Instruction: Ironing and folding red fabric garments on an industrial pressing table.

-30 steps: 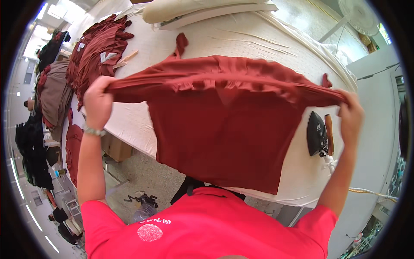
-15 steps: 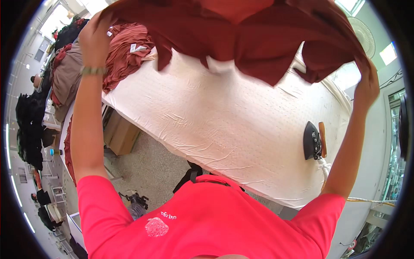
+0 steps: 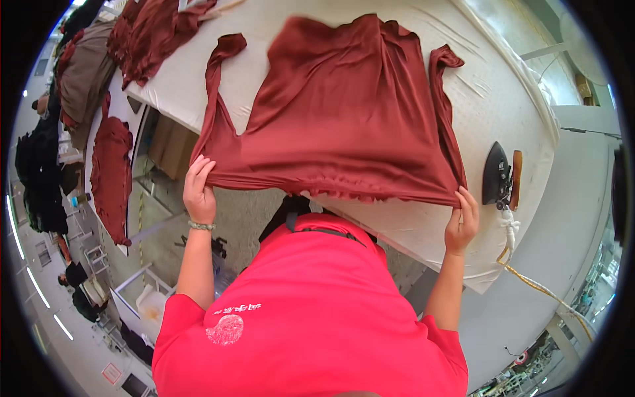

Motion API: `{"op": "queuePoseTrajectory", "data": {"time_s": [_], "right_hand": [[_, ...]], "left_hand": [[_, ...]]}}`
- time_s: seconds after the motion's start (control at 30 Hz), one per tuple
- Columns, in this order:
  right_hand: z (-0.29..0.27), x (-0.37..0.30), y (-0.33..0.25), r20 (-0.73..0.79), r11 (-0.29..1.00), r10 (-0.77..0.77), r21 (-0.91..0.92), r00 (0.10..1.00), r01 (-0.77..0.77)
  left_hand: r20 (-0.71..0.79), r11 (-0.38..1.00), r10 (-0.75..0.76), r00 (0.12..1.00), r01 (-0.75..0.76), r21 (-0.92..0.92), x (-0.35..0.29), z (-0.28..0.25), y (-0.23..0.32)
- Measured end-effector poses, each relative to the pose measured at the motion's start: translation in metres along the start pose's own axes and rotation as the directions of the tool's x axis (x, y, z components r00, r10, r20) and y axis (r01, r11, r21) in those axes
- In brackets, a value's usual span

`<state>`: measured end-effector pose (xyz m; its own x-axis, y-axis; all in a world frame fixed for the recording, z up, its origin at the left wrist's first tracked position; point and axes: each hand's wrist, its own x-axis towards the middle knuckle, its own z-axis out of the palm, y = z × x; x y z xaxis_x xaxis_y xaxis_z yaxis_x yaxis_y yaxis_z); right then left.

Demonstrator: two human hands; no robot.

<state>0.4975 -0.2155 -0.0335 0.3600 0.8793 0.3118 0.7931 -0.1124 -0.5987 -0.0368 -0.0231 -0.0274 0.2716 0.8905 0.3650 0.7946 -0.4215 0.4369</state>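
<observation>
A dark red long-sleeved top (image 3: 344,112) lies spread over the padded white table (image 3: 489,112), its near edge stretched taut between my hands. My left hand (image 3: 200,188) pinches the near left corner of the cloth. My right hand (image 3: 462,221) grips the near right corner. Both sleeves stretch away along the sides of the body, the left one bent outward at its end. A gathered, ruffled stretch shows in the middle of the near edge, which hangs slightly past the table's front edge. To the right of my right hand rests an iron (image 3: 497,175) with a wooden handle.
A cord (image 3: 539,286) runs from the iron off the table's right side. More dark red garments (image 3: 149,40) lie heaped at the far left. Another red garment (image 3: 111,175) lies on a narrow white board at the left. Brown cardboard boxes (image 3: 173,145) stand beneath the table.
Both hands have come down and nearer, still gripping the top. The cloth, raised in the air before, now lies spread over the table.
</observation>
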Motion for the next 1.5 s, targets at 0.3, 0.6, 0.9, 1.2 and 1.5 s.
{"op": "queuePoseTrajectory", "data": {"time_s": [0.3, 0.6, 0.9, 1.2, 1.5], "right_hand": [[0.004, 0.003, -0.02, -0.042, 0.996, 0.015, -0.09, 0.999, -0.019], [0.055, 0.112, -0.239, -0.321, 0.86, -0.488, -0.021, 0.812, 0.509], [0.211, 0.125, -0.49, -0.297, 0.576, -0.647, 0.413, 0.702, 0.705], [0.407, 0.135, -0.691, -0.099, 0.398, -0.83, 0.585, 0.55, 0.706], [0.562, 0.128, -0.828, 0.055, 0.411, -0.844, 0.706, 0.533, 0.577]], "left_hand": [[0.015, 0.999, 0.023, 1.0, -0.022, -0.035, 0.003, -0.023, -0.006], [-0.652, 0.952, -0.303, 0.695, 0.184, -0.245, -0.043, -0.21, -0.107], [-0.919, 0.852, -0.233, 0.317, 0.523, -0.035, -0.255, -0.397, -0.161], [-0.941, 0.608, -0.226, 0.251, 0.791, 0.065, -0.334, -0.475, -0.271], [-0.936, 0.424, -0.304, 0.178, 0.905, 0.035, -0.342, -0.505, -0.39]]}}
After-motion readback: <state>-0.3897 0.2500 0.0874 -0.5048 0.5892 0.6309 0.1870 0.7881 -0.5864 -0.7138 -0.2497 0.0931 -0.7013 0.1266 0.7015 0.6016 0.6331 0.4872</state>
